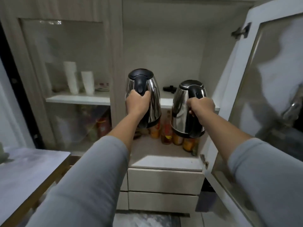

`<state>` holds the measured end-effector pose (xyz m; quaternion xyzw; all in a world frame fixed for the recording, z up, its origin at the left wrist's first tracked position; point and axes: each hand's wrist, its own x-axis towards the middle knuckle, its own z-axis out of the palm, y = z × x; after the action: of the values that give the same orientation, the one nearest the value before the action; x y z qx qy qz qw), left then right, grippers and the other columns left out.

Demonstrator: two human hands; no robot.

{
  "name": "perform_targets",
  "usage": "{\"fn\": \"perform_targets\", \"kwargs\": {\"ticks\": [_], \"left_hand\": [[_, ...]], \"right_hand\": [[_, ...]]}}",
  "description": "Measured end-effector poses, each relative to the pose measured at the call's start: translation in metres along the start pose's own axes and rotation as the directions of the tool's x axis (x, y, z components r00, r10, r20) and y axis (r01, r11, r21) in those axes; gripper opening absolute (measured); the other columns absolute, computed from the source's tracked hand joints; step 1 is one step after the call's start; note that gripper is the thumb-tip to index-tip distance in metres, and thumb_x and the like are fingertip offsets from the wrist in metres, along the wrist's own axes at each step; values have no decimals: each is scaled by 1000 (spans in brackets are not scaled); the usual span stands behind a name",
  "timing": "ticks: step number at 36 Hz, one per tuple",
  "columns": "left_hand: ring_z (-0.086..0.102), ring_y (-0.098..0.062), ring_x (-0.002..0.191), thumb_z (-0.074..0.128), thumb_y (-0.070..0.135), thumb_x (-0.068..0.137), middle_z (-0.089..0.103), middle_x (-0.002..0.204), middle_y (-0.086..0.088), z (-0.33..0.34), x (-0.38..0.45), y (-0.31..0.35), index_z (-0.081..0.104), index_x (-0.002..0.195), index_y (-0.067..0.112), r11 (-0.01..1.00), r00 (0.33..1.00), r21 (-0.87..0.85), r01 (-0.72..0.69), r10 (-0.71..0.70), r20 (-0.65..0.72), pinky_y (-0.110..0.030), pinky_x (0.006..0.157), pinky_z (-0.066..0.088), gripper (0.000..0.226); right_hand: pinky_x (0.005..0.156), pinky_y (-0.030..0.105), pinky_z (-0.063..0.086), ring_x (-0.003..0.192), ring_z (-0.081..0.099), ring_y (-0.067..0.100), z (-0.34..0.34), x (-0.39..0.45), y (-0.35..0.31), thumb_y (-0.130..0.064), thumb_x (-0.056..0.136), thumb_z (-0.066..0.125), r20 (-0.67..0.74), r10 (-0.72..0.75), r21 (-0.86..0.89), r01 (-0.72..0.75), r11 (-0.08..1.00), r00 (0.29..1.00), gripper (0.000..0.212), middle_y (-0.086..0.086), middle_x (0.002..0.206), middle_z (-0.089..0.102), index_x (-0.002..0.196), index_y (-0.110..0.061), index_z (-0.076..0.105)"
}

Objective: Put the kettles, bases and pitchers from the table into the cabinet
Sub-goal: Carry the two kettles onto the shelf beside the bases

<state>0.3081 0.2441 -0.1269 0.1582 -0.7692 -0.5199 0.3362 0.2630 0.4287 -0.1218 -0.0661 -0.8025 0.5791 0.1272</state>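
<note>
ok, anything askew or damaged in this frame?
Both kettles are tilted in mid-air, left kettle in the left hand, right kettle in the right hand. No spill or damage visible.

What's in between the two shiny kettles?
In the head view, the gap between the left kettle and the right kettle shows the white shelf edge, with bottles below it. Nothing else sits there.

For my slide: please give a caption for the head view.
Both hands lift steel kettles, left kettle and right kettle, toward the open cabinet's shelf.
</note>
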Motion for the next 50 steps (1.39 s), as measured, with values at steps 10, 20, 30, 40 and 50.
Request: {"fn": "perform_targets", "kwargs": {"ticks": [10, 20, 30, 40, 50], "left_hand": [[57, -25, 85, 54, 32, 85, 61, 91, -4, 46, 80, 45, 52, 95, 16, 979, 979, -38, -200, 198, -44, -30, 73, 45, 20], [59, -30, 90, 55, 33, 85, 63, 94, -8, 104, 189, 35, 59, 104, 9, 963, 965, -66, -262, 261, -13, -29, 74, 43, 31], [61, -31, 94, 55, 33, 84, 66, 100, -11, 178, 273, 13, 57, 99, 10, 958, 961, -128, -257, 267, 71, -34, 81, 49, 27], [50, -25, 70, 52, 34, 88, 54, 71, -2, 271, 345, -8, 55, 83, 7, 970, 968, -96, -224, 232, 92, -27, 54, 33, 28], [47, -12, 50, 56, 31, 89, 50, 57, 1, 372, 431, -11, 48, 62, 13, 975, 981, -118, -188, 191, 16, -21, 45, 34, 33]], "right_hand": [[68, 36, 56, 67, 64, 23, -24, 79, -60, -19, 67, 58, -193, -118, 82, 136, 987, 974, 19, 7, 69, 65, 81, -8, 64], [55, 30, 47, 49, 56, 19, 25, 169, -75, -14, 61, 57, -304, -119, 131, 165, 978, 945, 5, 4, 52, 55, 63, -10, 55], [55, 29, 47, 46, 52, 15, 65, 252, -64, -11, 70, 56, -339, -66, 164, 128, 978, 938, 4, 4, 56, 55, 68, -12, 52], [51, 26, 38, 44, 47, 18, 88, 368, -47, -10, 70, 55, -323, -38, 162, 95, 982, 946, 11, 7, 52, 51, 62, -10, 47], [39, 23, 35, 29, 45, 15, 105, 513, -41, -10, 77, 59, -215, -101, 215, 148, 965, 971, 27, 4, 41, 50, 52, -7, 49]]}}
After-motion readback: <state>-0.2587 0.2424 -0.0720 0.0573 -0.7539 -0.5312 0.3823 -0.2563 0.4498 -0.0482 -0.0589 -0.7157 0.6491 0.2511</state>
